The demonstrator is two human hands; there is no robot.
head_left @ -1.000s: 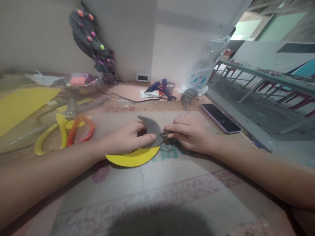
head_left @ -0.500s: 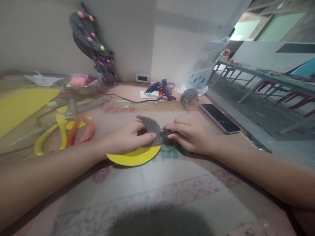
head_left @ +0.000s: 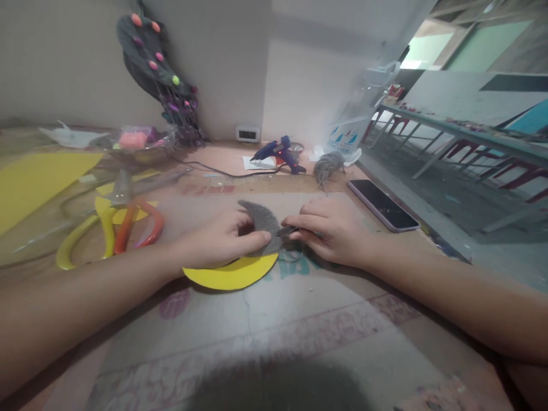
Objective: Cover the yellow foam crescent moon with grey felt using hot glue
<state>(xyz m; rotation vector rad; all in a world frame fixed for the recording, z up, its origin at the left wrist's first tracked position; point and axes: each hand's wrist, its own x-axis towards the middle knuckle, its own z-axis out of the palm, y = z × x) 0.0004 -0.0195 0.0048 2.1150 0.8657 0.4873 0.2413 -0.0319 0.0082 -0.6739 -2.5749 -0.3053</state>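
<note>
A crescent cut-out (head_left: pixel 233 275) lies low over the table, its lower part bare yellow and its upper right part wrapped in grey yarn (head_left: pixel 266 220). My left hand (head_left: pixel 220 237) is closed around it, the thumb pressing on the wrapped part. Just to the right, my right hand (head_left: pixel 325 228) pinches dark grey yarn (head_left: pixel 289 233) between thumb and fingers, close to the crescent's wrapped edge. A thin loop of yarn hangs under the right fingertips. The palm of the left hand hides part of the crescent.
Orange-and-yellow-handled scissors (head_left: pixel 152 225) lie left, near yellow sheets (head_left: pixel 38 182). Behind my hands are a blue glue gun (head_left: pixel 274 151) with its cord, a small digital clock (head_left: pixel 248 135) and a grey yarn bundle (head_left: pixel 329 168). A phone (head_left: pixel 383 205) lies right. A decorated grey crescent (head_left: pixel 145 57) hangs at the wall.
</note>
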